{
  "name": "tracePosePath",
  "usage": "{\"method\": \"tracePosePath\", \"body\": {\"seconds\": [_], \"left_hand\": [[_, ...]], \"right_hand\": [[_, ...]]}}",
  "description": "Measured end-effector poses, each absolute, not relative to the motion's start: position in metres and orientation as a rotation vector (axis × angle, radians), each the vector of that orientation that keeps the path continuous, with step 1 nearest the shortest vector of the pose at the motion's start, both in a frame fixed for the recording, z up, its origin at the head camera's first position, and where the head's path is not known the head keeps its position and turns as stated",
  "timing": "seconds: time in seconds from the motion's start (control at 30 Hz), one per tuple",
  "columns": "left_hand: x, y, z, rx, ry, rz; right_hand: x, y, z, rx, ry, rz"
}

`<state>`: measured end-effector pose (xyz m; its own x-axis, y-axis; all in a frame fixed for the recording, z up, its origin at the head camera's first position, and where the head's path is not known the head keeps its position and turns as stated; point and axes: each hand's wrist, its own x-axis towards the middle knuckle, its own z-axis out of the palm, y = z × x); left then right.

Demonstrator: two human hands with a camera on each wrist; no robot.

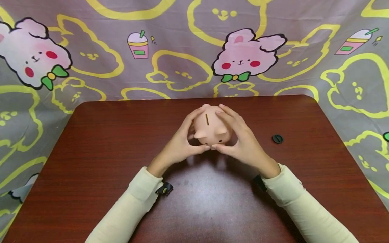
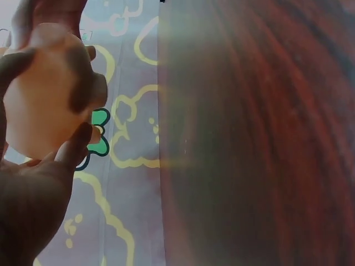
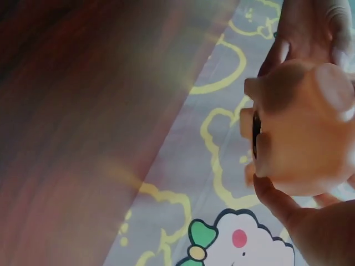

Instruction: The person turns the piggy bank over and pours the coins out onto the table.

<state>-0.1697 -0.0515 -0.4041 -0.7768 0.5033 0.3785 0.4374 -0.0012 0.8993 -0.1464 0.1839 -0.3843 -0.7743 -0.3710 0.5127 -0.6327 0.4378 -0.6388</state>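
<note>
Cupping the pig with both hands, you are holding it over the middle of the table. Left hand and right hand fingers are curling round its sides, steadying it slot-up; a black cap is lying apart, rightward.

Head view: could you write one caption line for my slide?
Both hands, left hand and right hand, hold a pink piggy bank above a dark wooden table.

Both forearms, in pale sleeves, reach forward and angle inward so the hands meet at the middle. The left hand and right hand face each other, fingers curled and thumbs nearly touching at the near side, cupping what they hold between them.
</note>
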Motion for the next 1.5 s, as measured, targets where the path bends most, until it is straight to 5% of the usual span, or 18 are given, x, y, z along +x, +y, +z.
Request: {"method": "tracePosePath", "body": {"seconds": [0.53, 0.97, 1.5], "left_hand": [[-0.167, -0.043, -0.393, 0.557, 2.102, 1.877], [-0.167, -0.043, -0.394, 0.629, 2.12, 1.873], [-0.168, -0.045, -0.393, 0.741, 2.045, 1.944]], "right_hand": [[-0.151, 0.183, -0.373, 0.144, -2.682, 1.992], [-0.15, 0.187, -0.376, 0.194, -2.692, 1.968], [-0.143, 0.183, -0.379, 0.587, -2.49, 1.517]]}}
